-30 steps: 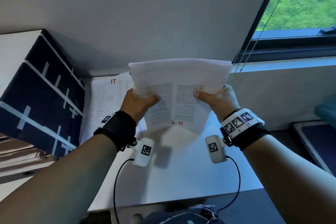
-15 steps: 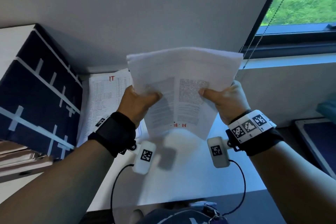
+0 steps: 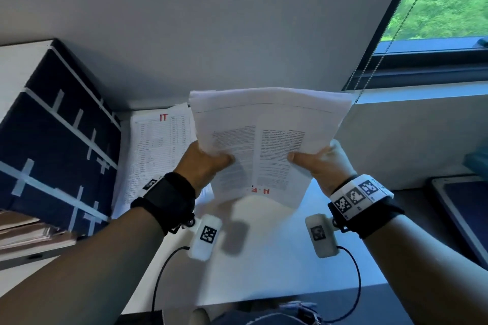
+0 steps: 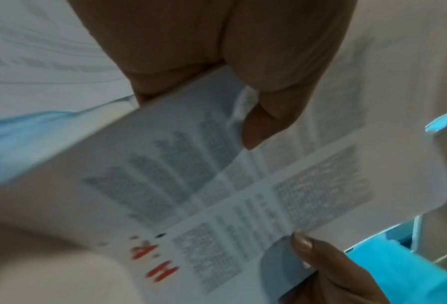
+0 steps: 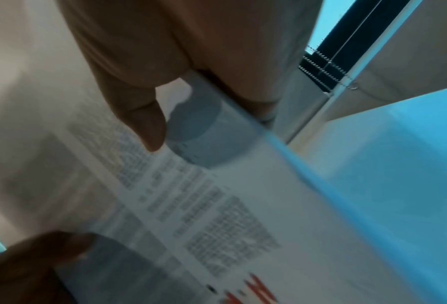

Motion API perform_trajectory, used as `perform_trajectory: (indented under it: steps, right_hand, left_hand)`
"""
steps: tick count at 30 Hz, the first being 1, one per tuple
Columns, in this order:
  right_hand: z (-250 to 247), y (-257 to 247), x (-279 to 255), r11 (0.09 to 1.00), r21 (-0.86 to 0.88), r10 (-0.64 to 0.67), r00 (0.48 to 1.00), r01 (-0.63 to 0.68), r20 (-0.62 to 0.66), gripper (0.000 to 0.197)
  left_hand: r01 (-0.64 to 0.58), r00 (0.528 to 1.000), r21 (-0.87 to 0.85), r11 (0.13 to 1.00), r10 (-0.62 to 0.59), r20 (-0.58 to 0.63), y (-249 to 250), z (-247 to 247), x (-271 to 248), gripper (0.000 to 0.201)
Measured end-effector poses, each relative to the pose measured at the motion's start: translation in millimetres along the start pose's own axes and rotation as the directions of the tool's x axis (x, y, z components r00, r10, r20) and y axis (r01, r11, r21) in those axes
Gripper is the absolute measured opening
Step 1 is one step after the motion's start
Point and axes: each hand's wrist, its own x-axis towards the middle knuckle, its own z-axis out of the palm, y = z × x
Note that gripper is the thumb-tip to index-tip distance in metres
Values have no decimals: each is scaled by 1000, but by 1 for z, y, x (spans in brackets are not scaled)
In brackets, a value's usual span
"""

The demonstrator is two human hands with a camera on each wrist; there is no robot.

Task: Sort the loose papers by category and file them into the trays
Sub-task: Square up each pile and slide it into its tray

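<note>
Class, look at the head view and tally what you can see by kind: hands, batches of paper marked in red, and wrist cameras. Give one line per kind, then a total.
Hands: 2, the left hand and the right hand.
Paper batches with red marks: 2, the held papers and the IT sheet.
Wrist cameras: 2, the left camera and the right camera.
Total: 6.

Both forearms reach forward and up from the lower corners of the head view, wrists raised in front of the chest. The left hand grips the sheaf it holds at its left edge, thumb laid flat across the near face and pointing right, fingers curled behind. The right hand mirrors it at the right edge, thumb pointing left (its fingers are hidden behind the sheets). Each wrist wears a dark strap; the right also carries a white marker band.
</note>
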Motion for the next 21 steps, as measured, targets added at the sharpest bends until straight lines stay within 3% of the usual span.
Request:
perform_trajectory:
  steps: [6, 9, 12, 18, 21]
  right_hand:
    - [-6, 61, -1, 941, -184, 309, 943, -284, 126, 26]
    - [-2, 56, -2, 945, -172, 299, 947, -278, 113, 17]
    - [-1, 36, -2, 971, -36, 237, 967, -235, 96, 15]
    - [-8, 15, -10, 971, 29, 229, 956, -238, 184, 20]
    - [-9, 10, -13, 972, 28, 226, 960, -234, 164, 19]
  left_hand:
    - [157, 982, 171, 973, -171, 75, -44, -8, 1, 37]
    - [191, 981, 171, 967, -195, 10, -42, -3, 1, 24]
    - [170, 985, 60, 984, -171, 24, -26, -1, 2, 19]
    - [176, 974, -72, 982, -163, 160, -19, -3, 2, 45]
    - [163, 971, -119, 980, -138, 195, -18, 1, -2, 55]
